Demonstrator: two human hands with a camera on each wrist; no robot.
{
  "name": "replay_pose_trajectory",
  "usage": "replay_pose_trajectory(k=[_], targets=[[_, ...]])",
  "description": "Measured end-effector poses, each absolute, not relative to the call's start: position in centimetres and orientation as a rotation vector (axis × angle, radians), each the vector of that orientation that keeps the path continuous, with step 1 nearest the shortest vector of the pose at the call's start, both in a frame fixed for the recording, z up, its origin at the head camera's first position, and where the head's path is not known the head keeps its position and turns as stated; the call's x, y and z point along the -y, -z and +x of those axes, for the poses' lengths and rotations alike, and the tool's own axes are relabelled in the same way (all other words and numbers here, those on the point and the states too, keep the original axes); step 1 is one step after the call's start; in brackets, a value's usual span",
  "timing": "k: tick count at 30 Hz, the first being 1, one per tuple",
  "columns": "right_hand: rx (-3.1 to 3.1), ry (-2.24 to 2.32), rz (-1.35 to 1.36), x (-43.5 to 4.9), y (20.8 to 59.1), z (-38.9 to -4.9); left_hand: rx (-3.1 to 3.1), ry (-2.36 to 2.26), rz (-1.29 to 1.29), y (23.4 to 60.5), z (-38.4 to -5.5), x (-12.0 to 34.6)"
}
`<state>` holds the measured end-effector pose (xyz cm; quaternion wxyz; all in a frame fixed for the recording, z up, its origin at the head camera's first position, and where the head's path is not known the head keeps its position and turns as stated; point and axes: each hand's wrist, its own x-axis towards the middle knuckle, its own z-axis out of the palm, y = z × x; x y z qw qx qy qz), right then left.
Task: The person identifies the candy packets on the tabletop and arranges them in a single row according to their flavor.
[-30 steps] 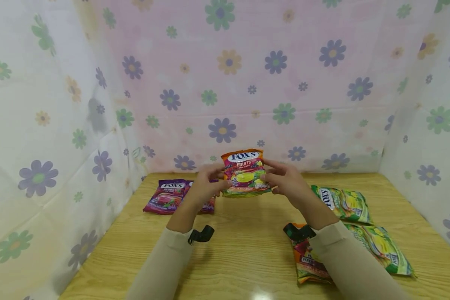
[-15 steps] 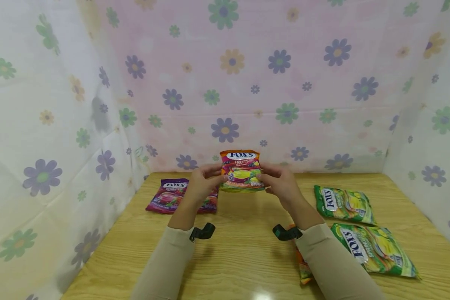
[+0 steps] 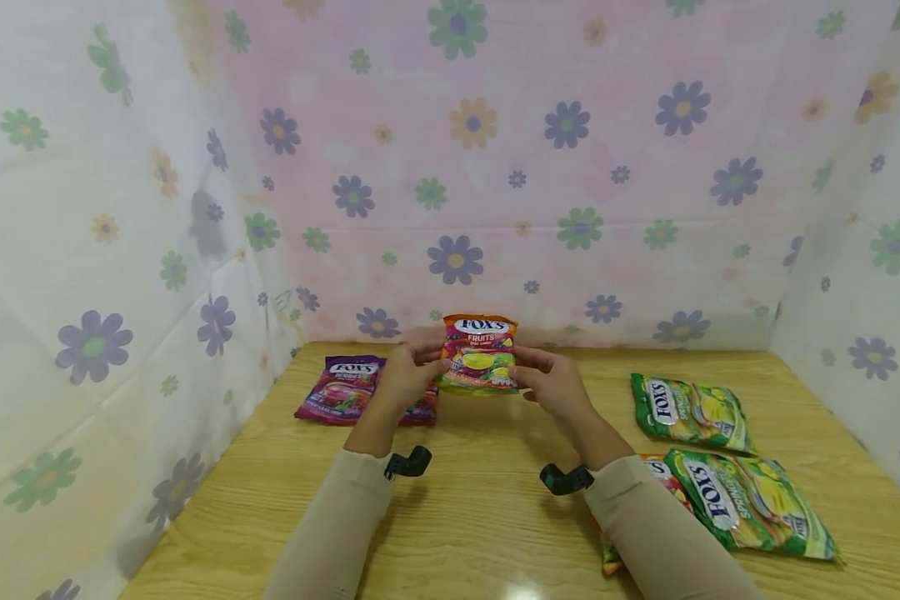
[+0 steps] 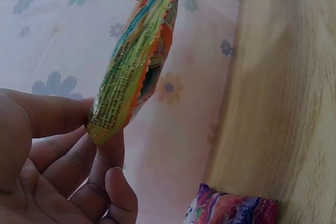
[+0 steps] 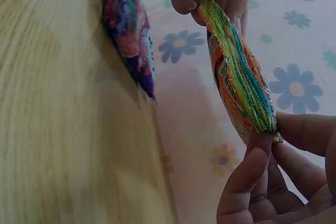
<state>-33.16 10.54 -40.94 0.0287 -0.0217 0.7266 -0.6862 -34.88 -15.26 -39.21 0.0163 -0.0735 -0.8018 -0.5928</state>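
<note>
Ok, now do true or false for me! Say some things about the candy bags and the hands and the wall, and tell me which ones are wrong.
1. The left hand and right hand both hold the Fruits bag. True.
2. The Fruits bag lies flat, face down. False: it is held upright, its front showing in the head view.
3. The purple bags are on the person's left. True.
4. A green bag is on top of the purple ones. False: the two green bags are on the person's right.
5. The right sleeve partly hides another orange bag in the head view. True.
6. The back cloth has stripes. False: the back cloth has flowers.
</note>
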Motion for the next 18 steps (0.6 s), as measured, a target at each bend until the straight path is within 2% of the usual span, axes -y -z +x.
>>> replay_pose_trajectory(k=[18], targets=[[-2.314,2.005,-0.057,-10.0,43.5,-33.9,2.644,1.802,-0.118,41.4,-35.7,15.3]])
